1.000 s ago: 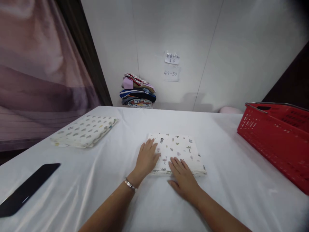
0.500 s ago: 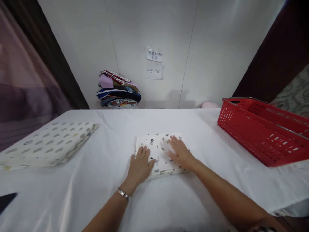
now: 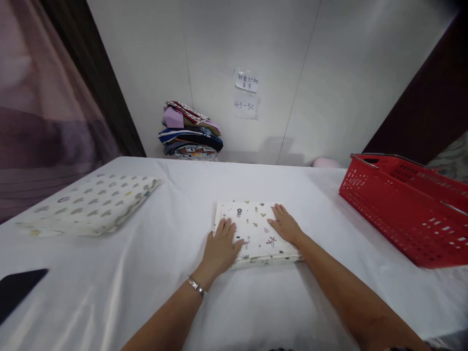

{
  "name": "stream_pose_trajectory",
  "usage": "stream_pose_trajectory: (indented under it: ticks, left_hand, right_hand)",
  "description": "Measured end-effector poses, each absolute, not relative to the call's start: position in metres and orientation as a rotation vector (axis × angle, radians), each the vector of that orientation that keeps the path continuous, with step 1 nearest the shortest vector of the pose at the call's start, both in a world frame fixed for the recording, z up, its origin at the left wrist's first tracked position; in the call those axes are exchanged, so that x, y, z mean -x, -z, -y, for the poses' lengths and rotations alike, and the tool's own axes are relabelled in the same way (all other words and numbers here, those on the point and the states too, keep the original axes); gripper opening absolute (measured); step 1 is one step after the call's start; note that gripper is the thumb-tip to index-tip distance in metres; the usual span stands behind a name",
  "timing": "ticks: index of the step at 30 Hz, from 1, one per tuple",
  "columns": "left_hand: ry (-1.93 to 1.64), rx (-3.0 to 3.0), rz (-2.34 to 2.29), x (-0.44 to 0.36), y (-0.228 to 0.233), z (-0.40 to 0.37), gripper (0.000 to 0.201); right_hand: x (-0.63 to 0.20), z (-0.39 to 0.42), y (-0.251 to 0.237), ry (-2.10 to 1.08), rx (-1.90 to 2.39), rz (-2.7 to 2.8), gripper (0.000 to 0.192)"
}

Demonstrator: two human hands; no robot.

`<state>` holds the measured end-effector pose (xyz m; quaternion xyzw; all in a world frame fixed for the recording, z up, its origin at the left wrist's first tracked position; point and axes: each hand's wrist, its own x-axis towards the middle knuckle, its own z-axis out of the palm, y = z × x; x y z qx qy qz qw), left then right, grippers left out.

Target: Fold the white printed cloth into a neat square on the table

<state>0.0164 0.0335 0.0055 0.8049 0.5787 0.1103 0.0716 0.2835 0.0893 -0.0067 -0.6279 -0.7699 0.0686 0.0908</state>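
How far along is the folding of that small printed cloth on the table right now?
Done: the printed cloth lies folded into a compact rectangle on the white table, and another folded spotted cloth sits off to the left. In hand: left hand and right hand press flat on it. Left: it is not yet set aside; the red basket stands at the right.

- Bare white-draped surface [image 3: 190, 204] lies open all round the small folded white printed cloth [image 3: 256, 229], under the left hand [image 3: 220, 248] and right hand [image 3: 287, 226].
- The red slatted plastic basket [image 3: 402, 204] blocks the right side.
- A larger folded cloth with grey spots [image 3: 91, 204] and a flat black slab [image 3: 18, 292] occupy the left.
- A stack of folded coloured fabrics [image 3: 192, 139] stands against the far wall.
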Motion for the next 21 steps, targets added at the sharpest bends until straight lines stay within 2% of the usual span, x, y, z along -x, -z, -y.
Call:
stream_pose_trajectory:
  ticks: [6, 9, 13, 17, 21]
  left_hand:
    - [-0.347, -2.394, -1.736, -0.017, -0.004, -0.033, 0.055]
    - [-0.361, -2.388, -1.736, -0.018, -0.004, -0.033, 0.054]
    - [-0.372, -2.389, -1.742, -0.019, -0.005, -0.031, 0.056]
    - [-0.389, -2.385, -1.734, -0.019, -0.007, -0.029, 0.059]
    - [-0.403, -2.376, -1.768, -0.021, -0.004, -0.028, 0.059]
  right_hand:
    - [-0.272, -0.088, -0.008, -0.138, 1.992, 2.345, 0.065]
    - [-0.243, -0.092, -0.021, -0.111, 1.867, 2.425, 0.064]
    - [-0.183, -0.108, -0.032, -0.241, 1.603, 2.544, 0.062]
    - [-0.134, -0.132, -0.028, -0.324, 1.496, 2.56, 0.056]
    - [-0.118, -0.147, -0.014, -0.27, 1.549, 2.531, 0.049]
